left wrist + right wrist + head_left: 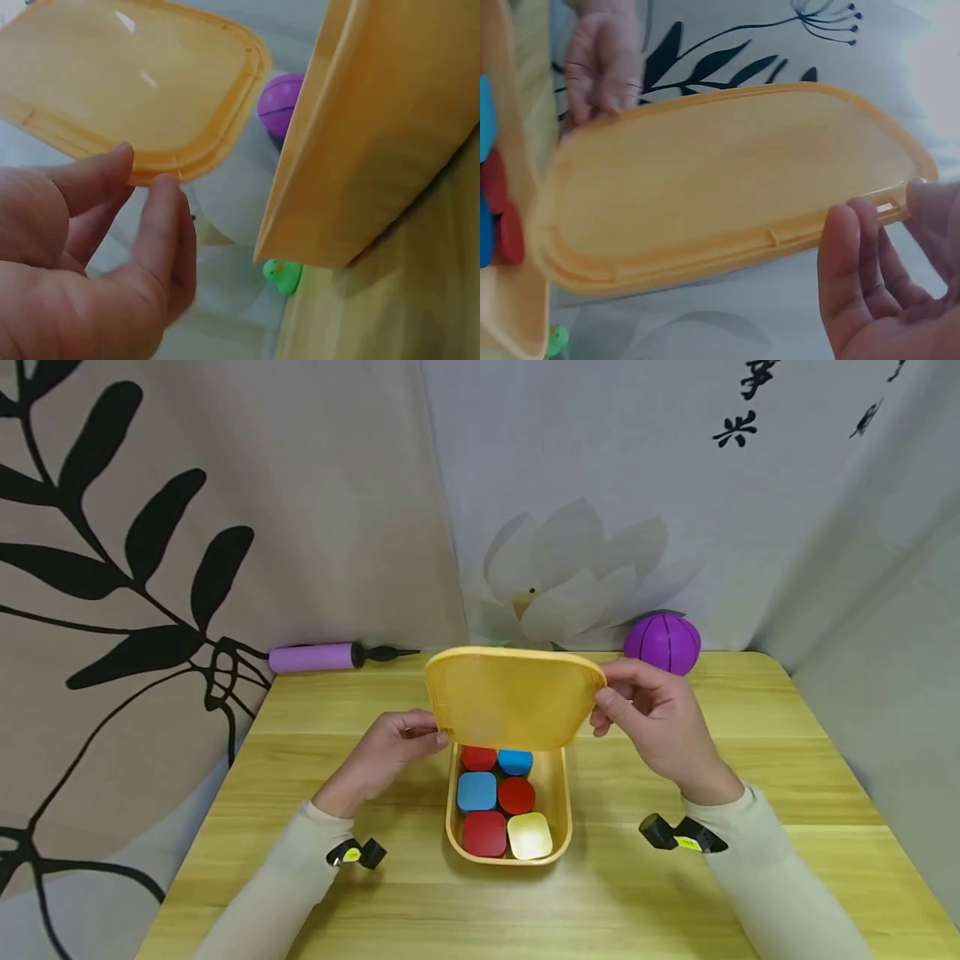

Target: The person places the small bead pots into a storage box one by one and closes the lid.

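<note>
A translucent yellow lid point(517, 702) is held tilted up over the far part of a yellow box point(560, 785). My left hand point(386, 753) pinches the lid's lower left corner between thumb and fingers. At the opposite side, my right hand point(660, 722) grips the right edge near the top corner. Several coloured pieces lie in the box, among them a light blue square one point(477, 792), a round red one point(517, 796), a red square one point(484, 833) and a pale yellow square one point(530, 836). The lid hides the box's far end.
Along the table's back edge lie a purple pump with a black nozzle point(315, 658) and a purple ball with dark seams point(663, 644). A small green toy duck point(283, 276) shows past the box in the left wrist view. Printed curtains hang behind the wooden table point(750, 735).
</note>
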`<state>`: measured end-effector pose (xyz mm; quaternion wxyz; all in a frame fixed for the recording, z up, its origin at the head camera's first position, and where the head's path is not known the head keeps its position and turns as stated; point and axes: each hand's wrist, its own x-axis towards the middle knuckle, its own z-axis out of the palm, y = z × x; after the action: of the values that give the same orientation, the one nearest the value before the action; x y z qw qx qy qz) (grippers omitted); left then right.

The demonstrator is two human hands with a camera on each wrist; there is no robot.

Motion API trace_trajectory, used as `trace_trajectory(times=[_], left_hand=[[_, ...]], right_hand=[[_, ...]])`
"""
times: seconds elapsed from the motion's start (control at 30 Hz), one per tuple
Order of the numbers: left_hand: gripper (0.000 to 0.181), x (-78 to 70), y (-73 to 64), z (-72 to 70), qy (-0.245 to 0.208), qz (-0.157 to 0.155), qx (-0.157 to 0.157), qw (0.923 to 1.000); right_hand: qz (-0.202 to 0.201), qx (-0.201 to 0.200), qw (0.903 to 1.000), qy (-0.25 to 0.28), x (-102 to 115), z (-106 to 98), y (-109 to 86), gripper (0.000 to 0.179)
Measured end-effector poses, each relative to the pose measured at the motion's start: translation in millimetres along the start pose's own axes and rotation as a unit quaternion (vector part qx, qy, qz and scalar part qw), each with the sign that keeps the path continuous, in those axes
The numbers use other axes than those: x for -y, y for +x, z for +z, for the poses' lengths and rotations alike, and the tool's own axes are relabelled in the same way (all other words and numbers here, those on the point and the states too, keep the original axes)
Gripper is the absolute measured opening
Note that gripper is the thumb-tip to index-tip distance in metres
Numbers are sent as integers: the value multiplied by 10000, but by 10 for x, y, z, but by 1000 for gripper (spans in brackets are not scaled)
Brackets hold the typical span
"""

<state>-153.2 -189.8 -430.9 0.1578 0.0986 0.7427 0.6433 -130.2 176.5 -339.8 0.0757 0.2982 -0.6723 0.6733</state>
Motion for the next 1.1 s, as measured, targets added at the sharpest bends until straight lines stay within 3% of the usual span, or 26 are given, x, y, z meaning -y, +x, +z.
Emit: trace_trajectory(times=[0.13,0.27,0.37,0.47,0.57,0.63,0.8,1.0,1.1], left_hand=[[36,-42,115,-55,-86,-280,-92,9995],[38,-76,197,-105,224,-370,-173,9989],[40,-60,244,-123,246,-349,-218,9989],[40,-11,278,-118,-218,-294,-116,9993],[42,37,301,-90,-818,-259,-31,9963],[43,54,300,-71,-984,-266,-59,9948],[49,126,290,-42,-654,-352,-306,9968],[50,254,314,2,-675,-431,-429,9959],[51,302,323,36,-695,-442,-469,9955]], right_hand=[[-381,381,9985,-103,-52,23,-195,27],[-350,656,9967,-329,-105,42,-400,34],[-184,746,9938,-803,-145,43,-544,38],[98,813,9897,-1171,-183,35,-656,39],[490,979,9886,-1029,-227,25,-752,40],[714,1100,9885,-756,-276,27,-813,42],[856,1352,9853,-599,-455,57,-967,52],[1186,1219,9826,-753,-628,146,-1105,55],[1123,1163,9813,-1046,-675,179,-1147,58]])
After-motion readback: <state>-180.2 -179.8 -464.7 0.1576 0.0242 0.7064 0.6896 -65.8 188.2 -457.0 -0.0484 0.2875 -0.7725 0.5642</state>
